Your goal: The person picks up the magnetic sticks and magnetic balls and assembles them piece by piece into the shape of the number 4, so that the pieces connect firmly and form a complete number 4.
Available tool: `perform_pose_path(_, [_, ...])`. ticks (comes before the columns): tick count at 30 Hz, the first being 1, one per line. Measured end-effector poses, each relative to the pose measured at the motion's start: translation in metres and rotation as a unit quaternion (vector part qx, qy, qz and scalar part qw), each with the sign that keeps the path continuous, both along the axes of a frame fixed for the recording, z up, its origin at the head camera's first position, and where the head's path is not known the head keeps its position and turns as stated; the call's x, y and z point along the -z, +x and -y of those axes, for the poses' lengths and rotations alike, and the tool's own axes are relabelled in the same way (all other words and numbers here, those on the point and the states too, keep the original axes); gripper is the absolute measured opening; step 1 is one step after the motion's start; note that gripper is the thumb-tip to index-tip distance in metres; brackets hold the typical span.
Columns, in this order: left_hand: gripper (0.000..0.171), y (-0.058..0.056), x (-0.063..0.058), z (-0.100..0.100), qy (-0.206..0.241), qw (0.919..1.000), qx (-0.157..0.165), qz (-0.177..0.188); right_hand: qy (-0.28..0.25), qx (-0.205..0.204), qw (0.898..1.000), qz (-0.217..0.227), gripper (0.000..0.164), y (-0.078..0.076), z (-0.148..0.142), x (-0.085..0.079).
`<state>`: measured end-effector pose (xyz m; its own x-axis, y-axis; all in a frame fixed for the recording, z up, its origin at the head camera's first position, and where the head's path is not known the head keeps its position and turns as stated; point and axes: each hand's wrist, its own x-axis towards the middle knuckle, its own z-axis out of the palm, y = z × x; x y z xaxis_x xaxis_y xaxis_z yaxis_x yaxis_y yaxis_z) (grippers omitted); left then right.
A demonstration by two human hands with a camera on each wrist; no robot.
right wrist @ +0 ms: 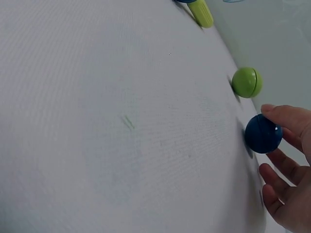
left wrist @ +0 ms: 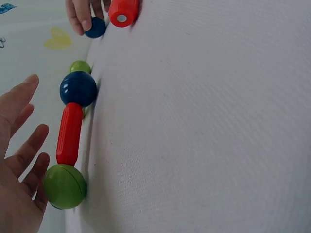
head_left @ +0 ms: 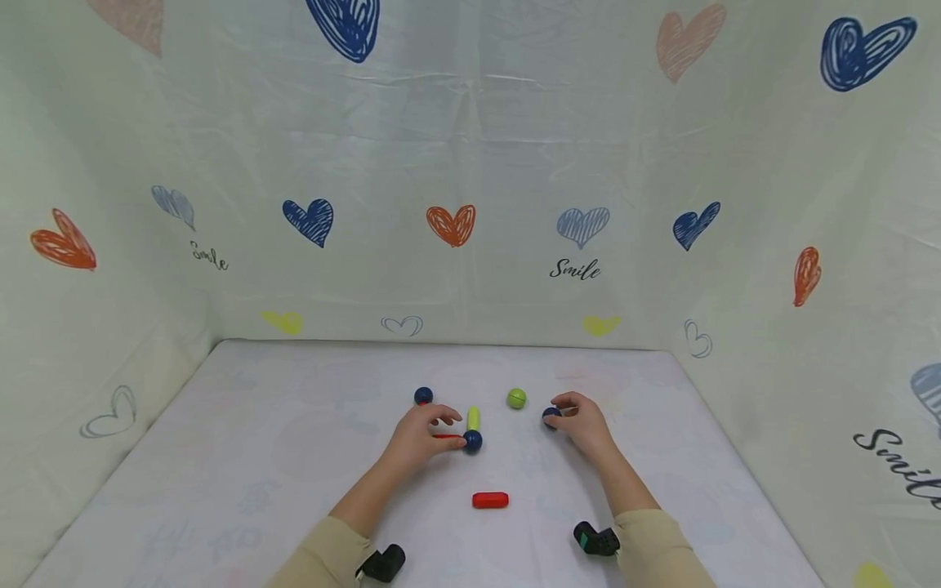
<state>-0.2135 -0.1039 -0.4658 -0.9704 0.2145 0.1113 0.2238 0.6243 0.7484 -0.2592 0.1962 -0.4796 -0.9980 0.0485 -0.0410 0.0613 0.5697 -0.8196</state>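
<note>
A table [head_left: 529, 547] with a pale, whitish top fills the lower middle of the head view, its far edge running across just below mid-frame. Faint bluish marks [head_left: 243, 535] stain its lower left. Near the frame's lower centre a loose red stick [head_left: 490, 500] lies crosswise. Above it sits a middle blue ball [head_left: 473, 442], with a yellow-green stick [head_left: 473, 420] just behind it; the left wrist view shows a joined red rod [left wrist: 69, 136] ending in a large green ball [left wrist: 65, 186]. Farther back stand a lone green ball [head_left: 517, 398] and, leftward, a far blue ball [head_left: 423, 395].
</note>
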Motion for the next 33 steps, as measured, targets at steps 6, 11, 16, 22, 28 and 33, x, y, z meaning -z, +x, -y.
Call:
perform_pose_path(6, [0.03, 0.0, 0.002, 0.0, -0.028, 0.9996, 0.006, -0.003, 0.017, -0.006, 1.0, -0.001, 0.035, -0.002, 0.001, 0.003])
perform_pose_path(11, [0.028, 0.0, 0.004, 0.001, -0.057, 0.9983, 0.008, -0.01, 0.024, -0.006, 1.0, 0.0, 0.032, -0.003, 0.002, 0.003])
perform_pose_path(16, [0.027, -0.001, 0.009, 0.002, -0.094, 0.9953, 0.006, -0.022, 0.023, -0.012, 1.0, -0.006, 0.03, -0.003, 0.004, 0.001])
perform_pose_path(22, [0.026, -0.002, 0.013, 0.002, -0.099, 0.9948, 0.0, -0.023, 0.01, -0.025, 1.0, -0.015, 0.03, 0.0, 0.014, -0.009])
perform_pose_path(28, [0.023, -0.004, 0.015, 0.001, -0.102, 0.9943, -0.005, -0.03, -0.001, -0.038, 0.999, -0.016, 0.028, 0.003, 0.028, -0.022])
perform_pose_path(33, [0.021, -0.004, 0.016, 0.0, -0.11, 0.9934, -0.005, -0.034, -0.008, -0.034, 0.999, 0.001, 0.03, 0.004, 0.037, -0.027])
